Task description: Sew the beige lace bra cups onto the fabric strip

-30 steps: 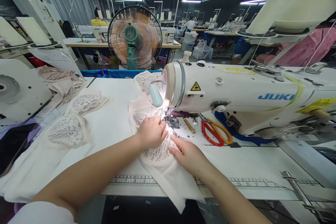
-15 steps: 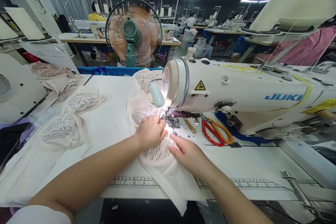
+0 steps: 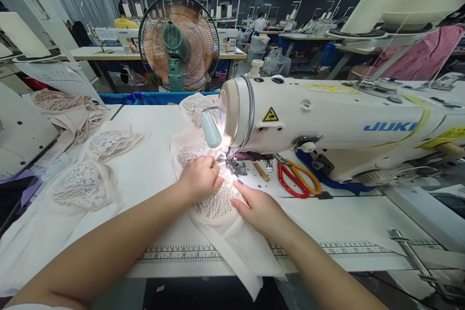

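A pale pink lace bra [image 3: 214, 206] lies under the needle area of a white sewing machine [image 3: 283, 111], its lower band hanging over the table's front edge. My left hand [image 3: 199, 179] rests on the lace just left of the presser foot [image 3: 234, 165], fingers curled and gripping the fabric. On the other side, my right hand [image 3: 258, 207] pinches the bra's edge between thumb and forefinger, just in front of the foot. A small lamp [image 3: 211, 129] lights the needle, which I cannot make out clearly.
Red- and orange-handled scissors [image 3: 300, 179] lie right of the needle. More lace bra pieces [image 3: 80, 184] are spread at the left. Behind the table stands a large fan [image 3: 175, 48]. A printed ruler [image 3: 174, 254] runs along the front edge. Thread cones [image 3: 385, 5] stand at upper right.
The whole view has shifted slightly, so the machine and bra appear a little further left. My left hand has slid slightly left of the presser foot. Both hands keep hold of the bra.
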### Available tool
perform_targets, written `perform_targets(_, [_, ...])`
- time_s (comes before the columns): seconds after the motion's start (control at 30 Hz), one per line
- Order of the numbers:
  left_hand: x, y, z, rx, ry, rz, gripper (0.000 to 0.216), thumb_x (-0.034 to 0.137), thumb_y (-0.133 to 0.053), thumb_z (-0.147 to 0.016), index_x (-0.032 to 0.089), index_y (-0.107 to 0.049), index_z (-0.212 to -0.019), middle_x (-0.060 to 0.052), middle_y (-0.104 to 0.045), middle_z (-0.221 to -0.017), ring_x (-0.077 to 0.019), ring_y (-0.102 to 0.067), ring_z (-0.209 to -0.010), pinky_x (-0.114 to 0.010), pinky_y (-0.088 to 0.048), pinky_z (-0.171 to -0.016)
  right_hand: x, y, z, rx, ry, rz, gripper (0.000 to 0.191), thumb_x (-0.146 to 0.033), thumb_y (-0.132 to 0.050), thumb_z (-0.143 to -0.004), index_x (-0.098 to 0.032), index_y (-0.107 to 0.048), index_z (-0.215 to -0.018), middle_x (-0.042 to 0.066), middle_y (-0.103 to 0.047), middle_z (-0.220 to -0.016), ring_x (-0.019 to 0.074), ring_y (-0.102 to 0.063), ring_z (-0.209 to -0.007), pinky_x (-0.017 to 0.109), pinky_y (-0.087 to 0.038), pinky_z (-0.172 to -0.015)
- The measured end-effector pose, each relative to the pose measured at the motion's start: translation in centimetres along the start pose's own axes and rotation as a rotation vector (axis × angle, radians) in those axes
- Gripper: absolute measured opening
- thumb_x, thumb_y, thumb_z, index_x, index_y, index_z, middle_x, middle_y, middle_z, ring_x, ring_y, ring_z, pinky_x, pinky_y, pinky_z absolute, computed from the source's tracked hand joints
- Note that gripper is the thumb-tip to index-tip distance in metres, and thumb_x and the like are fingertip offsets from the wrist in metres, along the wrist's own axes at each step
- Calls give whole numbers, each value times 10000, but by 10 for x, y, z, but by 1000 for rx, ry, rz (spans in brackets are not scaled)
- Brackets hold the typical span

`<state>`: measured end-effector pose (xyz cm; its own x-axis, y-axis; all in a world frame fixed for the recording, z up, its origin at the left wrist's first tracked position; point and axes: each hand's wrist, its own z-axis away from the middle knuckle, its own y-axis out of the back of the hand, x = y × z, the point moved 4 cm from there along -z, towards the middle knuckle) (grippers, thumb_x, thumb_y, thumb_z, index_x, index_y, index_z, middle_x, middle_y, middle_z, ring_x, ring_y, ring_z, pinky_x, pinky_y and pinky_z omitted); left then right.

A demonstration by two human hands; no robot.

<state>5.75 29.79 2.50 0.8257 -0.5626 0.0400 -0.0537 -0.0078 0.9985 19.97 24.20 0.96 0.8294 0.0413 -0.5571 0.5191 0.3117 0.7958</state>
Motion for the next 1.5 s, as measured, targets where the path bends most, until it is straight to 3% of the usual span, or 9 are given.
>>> perform_targets(0.17, [-11,-1,-4,-15,34,-8,366,403,-426,-885,187,-625,-1103,-128,-517,-1219,-294,-485,-1111,-453,-404,-924,-1,6,5,-14,10,29,495,-343,-369,-886,-160,-441,-1341,116,-586,-1255,284,-550,-1117,399,-455,-848])
perform_targets(0.33, [-18,2,10,-37,2,19,418,432,-394,-901,203,-566,-1205,-132,-436,-1351,-284,-396,-1250,-461,-299,-1043,7,9,22,-39,159,136,403,-274,-348,-897,-191,-553,-1234,111,-649,-1110,261,-593,-1007,379,-465,-790])
perform_targets(0.4, [-17,4,21,-130,18,26,571,561,-442,-842,215,-480,-1294,-144,-312,-1452,-324,-269,-1332,-556,-188,-1072,10,8,26,-55,200,167,398,-255,-348,-897,-197,-544,-1239,106,-658,-1025,250,-607,-935,368,-469,-747])
perform_targets(0.5, [-18,7,35,-333,66,27,1006,743,-569,-614,206,-283,-1415,-155,-66,-1522,-394,-41,-1379,-689,-56,-1023,10,9,28,-70,204,214,390,-233,-353,-893,-208,-541,-1235,85,-653,-925,240,-612,-851,359,-467,-697])
perform_targets(0.57, [-20,8,39,-433,78,16,1138,756,-601,-546,196,-187,-1446,-137,31,-1520,-400,33,-1377,-713,-61,-1003,8,10,26,-71,205,238,369,-217,-368,-885,-213,-566,-1196,78,-658,-915,241,-614,-850,358,-464,-693])
perform_targets(0.67, [-27,7,35,-493,89,5,1166,747,-596,-548,201,-113,-1459,-101,91,-1518,-387,64,-1379,-700,-116,-1008,5,11,22,-50,205,254,350,-202,-388,-874,-210,-587,-1162,86,-675,-974,253,-615,-923,361,-459,-726])
perform_targets(0.93, [-52,7,9,-483,96,-8,1200,769,-600,-513,231,-98,-1461,-72,116,-1520,-411,67,-1371,-693,-162,-1006,4,11,7,0,155,315,390,-231,-388,-879,-230,-528,-1242,75,-692,-1000,248,-636,-884,305,-414,-618])
perform_targets(1.27, [-70,19,-19,-505,197,-17,1112,690,-658,-520,334,-148,-1441,-73,-40,-1537,-443,-101,-1356,-629,-243,-1013,-9,13,-10,-123,19,486,505,-319,-353,-909,-204,-335,-1400,82,-698,-785,254,-634,-722,280,-293,-492])
perform_targets(1.5, [-78,27,-30,-475,215,11,1047,653,-631,-572,283,-173,-1438,-104,-96,-1529,-411,-165,-1353,-546,-313,-1007,-14,12,-10,-152,-16,503,519,-316,-330,-922,-160,-297,-1416,99,-695,-753,268,-642,-700,284,-285,-477])
